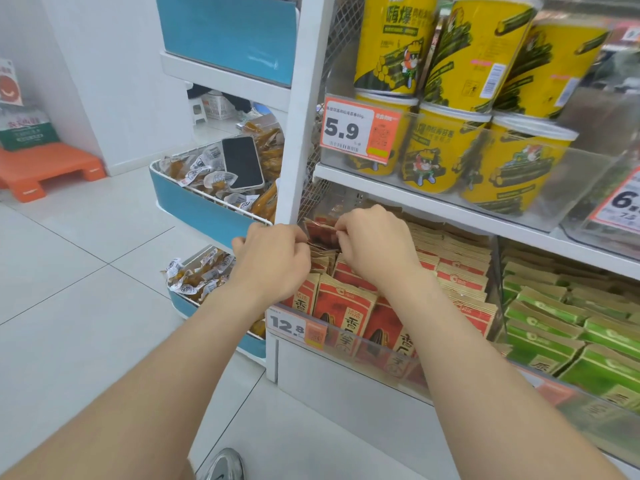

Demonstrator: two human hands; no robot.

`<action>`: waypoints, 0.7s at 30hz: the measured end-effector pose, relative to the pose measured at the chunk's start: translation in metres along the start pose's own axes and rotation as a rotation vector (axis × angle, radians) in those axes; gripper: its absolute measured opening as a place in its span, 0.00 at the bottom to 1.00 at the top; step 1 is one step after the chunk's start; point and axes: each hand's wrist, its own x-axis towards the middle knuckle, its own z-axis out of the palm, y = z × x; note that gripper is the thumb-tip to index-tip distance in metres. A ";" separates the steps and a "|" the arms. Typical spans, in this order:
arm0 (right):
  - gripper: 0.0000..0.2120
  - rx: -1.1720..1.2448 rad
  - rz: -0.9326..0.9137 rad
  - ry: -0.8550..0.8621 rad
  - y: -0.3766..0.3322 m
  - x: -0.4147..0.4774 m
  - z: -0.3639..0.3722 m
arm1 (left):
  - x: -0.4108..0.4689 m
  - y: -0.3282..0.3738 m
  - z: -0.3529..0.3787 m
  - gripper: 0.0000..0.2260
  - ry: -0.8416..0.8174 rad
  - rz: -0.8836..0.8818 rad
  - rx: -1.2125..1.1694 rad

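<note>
Both my hands reach into the lower shelf of a white store rack. My left hand [273, 258] and my right hand [372, 242] each pinch an upper corner of one red and brown sunflower seed packet [322, 232] at the back left of the row. More red seed packets [346, 308] stand in rows below and in front of it, behind a clear plastic shelf front [377, 358]. Most of the held packet is hidden by my fingers.
Yellow snack tubs [446, 147] fill the shelf above, with a 5.9 price tag [360, 129]. Green packets [561, 327] sit to the right. A blue end bin [194, 206] of small wrapped snacks holds a phone [242, 162]. White tile floor lies to the left, with an orange step [48, 171].
</note>
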 end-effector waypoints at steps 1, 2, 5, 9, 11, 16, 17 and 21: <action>0.10 0.004 -0.025 0.051 0.002 -0.006 -0.006 | -0.001 0.002 -0.001 0.16 0.013 -0.016 -0.015; 0.10 0.026 -0.046 0.109 0.004 -0.011 -0.011 | -0.002 0.005 -0.001 0.15 0.028 -0.031 -0.032; 0.10 0.147 -0.059 0.341 0.011 -0.027 -0.025 | -0.007 0.016 -0.004 0.14 0.076 -0.062 -0.102; 0.08 0.303 0.001 0.671 0.023 -0.049 -0.047 | -0.016 0.033 -0.011 0.14 0.151 -0.089 -0.193; 0.06 0.400 0.036 0.777 0.030 -0.061 -0.061 | -0.021 0.038 -0.014 0.14 0.171 -0.112 -0.244; 0.04 0.658 0.199 0.878 0.038 -0.089 -0.089 | -0.040 0.063 -0.017 0.12 0.198 -0.048 -0.452; 0.04 0.710 0.229 0.877 0.037 -0.094 -0.093 | -0.044 0.071 -0.016 0.10 0.207 -0.001 -0.506; 0.05 0.897 0.332 0.851 0.036 -0.107 -0.105 | -0.060 0.101 -0.008 0.07 0.122 0.265 -0.763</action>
